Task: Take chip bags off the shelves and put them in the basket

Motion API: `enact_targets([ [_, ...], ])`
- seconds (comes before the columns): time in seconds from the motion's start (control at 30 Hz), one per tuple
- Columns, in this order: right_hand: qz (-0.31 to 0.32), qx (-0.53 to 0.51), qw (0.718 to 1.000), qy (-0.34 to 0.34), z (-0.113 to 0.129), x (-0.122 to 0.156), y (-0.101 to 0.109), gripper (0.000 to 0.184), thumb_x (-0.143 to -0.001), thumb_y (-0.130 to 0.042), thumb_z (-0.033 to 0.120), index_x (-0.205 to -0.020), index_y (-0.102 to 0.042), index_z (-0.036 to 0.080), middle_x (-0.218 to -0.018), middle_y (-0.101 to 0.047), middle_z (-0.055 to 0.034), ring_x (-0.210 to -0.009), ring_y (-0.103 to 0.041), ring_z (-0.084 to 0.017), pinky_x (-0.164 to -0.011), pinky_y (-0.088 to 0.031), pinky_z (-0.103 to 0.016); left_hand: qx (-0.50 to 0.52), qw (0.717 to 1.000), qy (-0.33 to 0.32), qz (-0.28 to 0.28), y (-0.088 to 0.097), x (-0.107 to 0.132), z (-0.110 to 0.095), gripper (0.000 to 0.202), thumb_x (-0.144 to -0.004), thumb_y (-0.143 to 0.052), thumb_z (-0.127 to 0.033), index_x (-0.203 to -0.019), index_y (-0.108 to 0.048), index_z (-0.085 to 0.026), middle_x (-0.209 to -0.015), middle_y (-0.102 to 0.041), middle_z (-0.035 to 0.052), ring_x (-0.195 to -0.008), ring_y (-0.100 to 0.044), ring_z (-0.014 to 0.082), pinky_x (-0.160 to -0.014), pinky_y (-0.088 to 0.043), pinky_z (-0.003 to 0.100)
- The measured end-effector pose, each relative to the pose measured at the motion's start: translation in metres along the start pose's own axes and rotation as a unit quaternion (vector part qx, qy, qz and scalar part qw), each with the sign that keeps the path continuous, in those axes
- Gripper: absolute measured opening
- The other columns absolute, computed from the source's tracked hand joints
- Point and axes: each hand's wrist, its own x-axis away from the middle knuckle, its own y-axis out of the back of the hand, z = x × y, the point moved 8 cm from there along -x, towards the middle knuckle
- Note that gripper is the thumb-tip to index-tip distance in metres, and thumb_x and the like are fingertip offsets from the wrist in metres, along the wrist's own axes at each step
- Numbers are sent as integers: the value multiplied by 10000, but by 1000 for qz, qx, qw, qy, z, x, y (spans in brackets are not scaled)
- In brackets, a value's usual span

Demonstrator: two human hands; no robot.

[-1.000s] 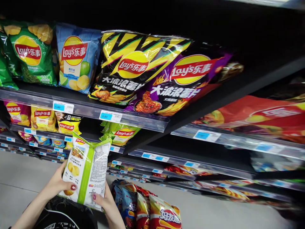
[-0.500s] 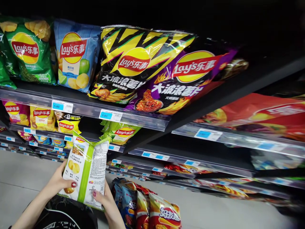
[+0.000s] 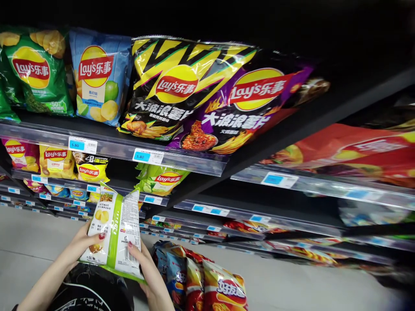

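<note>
Both my hands hold a white and green chip bag (image 3: 113,233), its printed back side facing me, low at the left in front of the shelves. My left hand (image 3: 81,244) grips its left edge, thumb on the front. My right hand (image 3: 147,270) grips the lower right edge, thumb pressed on the bag. The bag tilts slightly away from me.
Dark shelves (image 3: 181,162) carry chip bags: a green one (image 3: 35,73), a blue one (image 3: 97,77), a black one (image 3: 168,90) and a purple one (image 3: 246,108). A cluster of red and blue snack bags (image 3: 201,278) sits below my right hand. Grey floor (image 3: 26,242) lies at lower left.
The bag has tipped back and sunk slightly, and my right thumb has slid up along its edge. The view has shifted a little.
</note>
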Motion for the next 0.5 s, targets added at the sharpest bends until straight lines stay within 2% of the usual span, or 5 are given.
enact_targets([
  [0.17,-5,-8,1000,-10,-4,-2,3,674,-665,-721,318,-1276,-448,237,-1096,-665,-79,-1005,-614,-309,-879,-467,-453,-4,1000,2,-1,0,0,0,633,-591,-763,-248,-1156,-507,-122,-1030,-693,143,-905,-655,314,-778,-515,392],
  [0.33,19,32,999,0,-8,0,6,542,-705,-677,368,-1206,-521,232,-1138,-640,-83,-1024,-603,-298,-864,-479,-433,-9,1000,5,-10,-1,1,2,593,-581,-769,-254,-1114,-542,-129,-996,-706,136,-874,-666,312,-767,-523,399],
  [0.43,25,198,979,40,6,-8,25,442,-774,-594,423,-1167,-547,225,-1138,-631,-88,-1046,-588,-270,-846,-490,-396,-4,1000,3,-31,2,4,1,638,-574,-776,-262,-1148,-529,-133,-998,-707,134,-884,-666,311,-794,-521,405],
  [0.5,-30,357,927,112,35,-23,47,481,-810,-501,492,-1188,-521,195,-1067,-647,-115,-948,-628,-263,-752,-525,-391,1,999,3,-48,6,6,-1,662,-579,-774,-268,-1174,-517,-138,-1017,-703,133,-902,-662,308,-828,-511,408],
])
